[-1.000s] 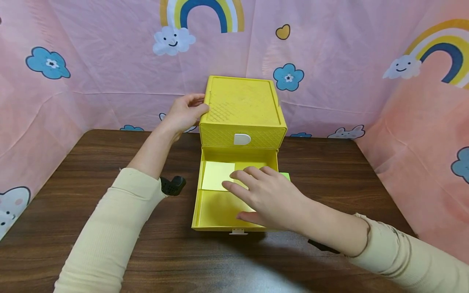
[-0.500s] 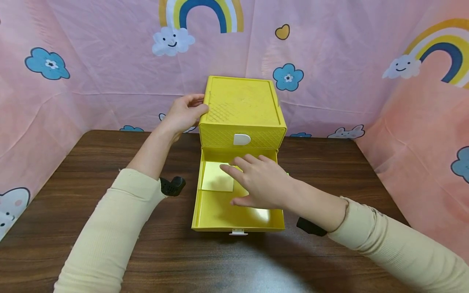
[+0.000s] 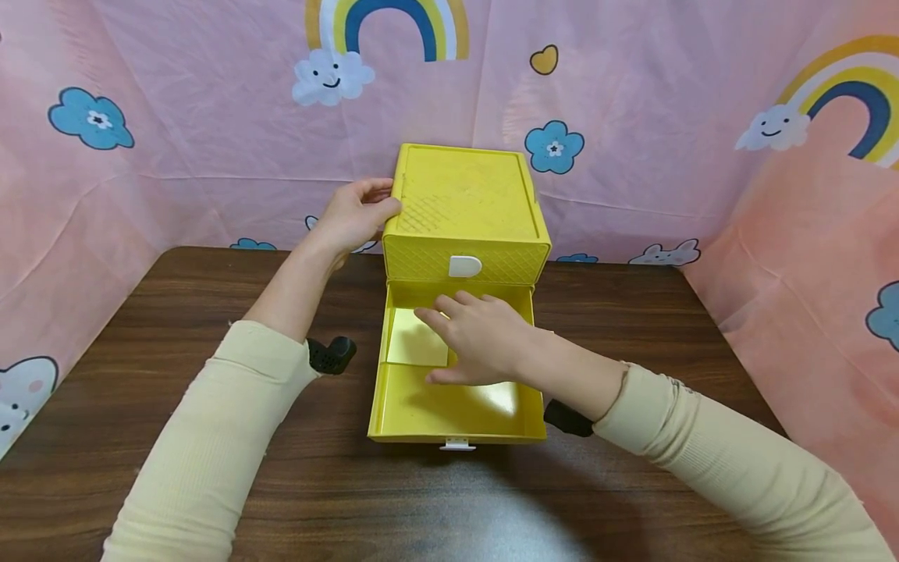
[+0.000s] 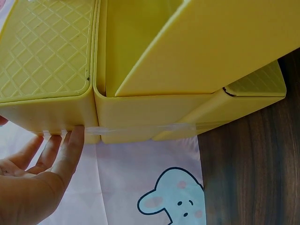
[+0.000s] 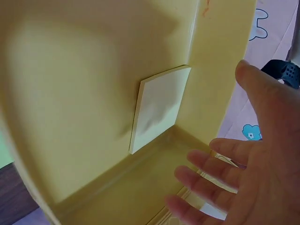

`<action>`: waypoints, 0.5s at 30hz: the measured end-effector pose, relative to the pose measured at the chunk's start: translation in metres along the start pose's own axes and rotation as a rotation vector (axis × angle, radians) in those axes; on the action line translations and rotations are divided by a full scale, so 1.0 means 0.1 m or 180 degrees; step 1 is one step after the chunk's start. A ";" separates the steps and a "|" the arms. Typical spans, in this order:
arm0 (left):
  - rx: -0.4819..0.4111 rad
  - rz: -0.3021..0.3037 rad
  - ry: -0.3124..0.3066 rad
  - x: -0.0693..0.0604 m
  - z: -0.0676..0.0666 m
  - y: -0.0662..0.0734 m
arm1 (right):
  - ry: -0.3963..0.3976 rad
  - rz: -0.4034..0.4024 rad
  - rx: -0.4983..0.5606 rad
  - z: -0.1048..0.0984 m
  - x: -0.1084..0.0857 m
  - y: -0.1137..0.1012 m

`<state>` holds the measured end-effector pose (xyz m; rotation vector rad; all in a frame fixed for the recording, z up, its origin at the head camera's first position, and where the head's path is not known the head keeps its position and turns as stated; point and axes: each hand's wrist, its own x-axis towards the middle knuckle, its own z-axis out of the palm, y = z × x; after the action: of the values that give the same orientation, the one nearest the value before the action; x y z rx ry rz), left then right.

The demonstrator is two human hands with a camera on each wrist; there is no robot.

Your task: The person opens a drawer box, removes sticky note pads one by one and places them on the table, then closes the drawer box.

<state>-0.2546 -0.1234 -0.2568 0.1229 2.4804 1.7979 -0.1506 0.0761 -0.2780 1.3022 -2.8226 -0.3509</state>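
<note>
A yellow drawer box (image 3: 463,195) stands on the table, its middle drawer (image 3: 421,402) pulled out. In that drawer, at the back left, lies a pale yellow square pad (image 3: 410,339), also seen in the right wrist view as a thin block (image 5: 159,105). My left hand (image 3: 354,218) rests on the box's upper left side, thumb at the top edge; in the left wrist view its fingers (image 4: 70,150) touch the side wall. Over the drawer hovers my right hand (image 3: 485,336), fingers spread and holding nothing, its shadow falling on the pad.
The dark wooden table (image 3: 618,343) spreads on both sides of the box. Behind it hangs a pink cloth (image 3: 246,117) with rainbows and flowers. Below the pulled-out drawer, a lower yellow section (image 4: 258,82) shows in the left wrist view.
My right hand has moved left and toward the back of the drawer, closer to the pad. My left hand has stayed on the box, and the drawer has not moved.
</note>
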 end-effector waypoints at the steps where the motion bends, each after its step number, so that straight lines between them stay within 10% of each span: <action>1: -0.0003 -0.0002 0.0001 0.00 0.00 0.00 | -0.0017 0.0021 -0.0002 0.00 0.02 0.00; 15: -0.0054 0.0037 0.0016 0.01 0.01 0.00 | -0.0557 0.0256 -0.0022 0.05 0.28 -0.02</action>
<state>-0.2556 -0.1224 -0.2574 0.1323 2.4726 1.8255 -0.1678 0.0550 -0.2854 1.2082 -3.0024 -0.4950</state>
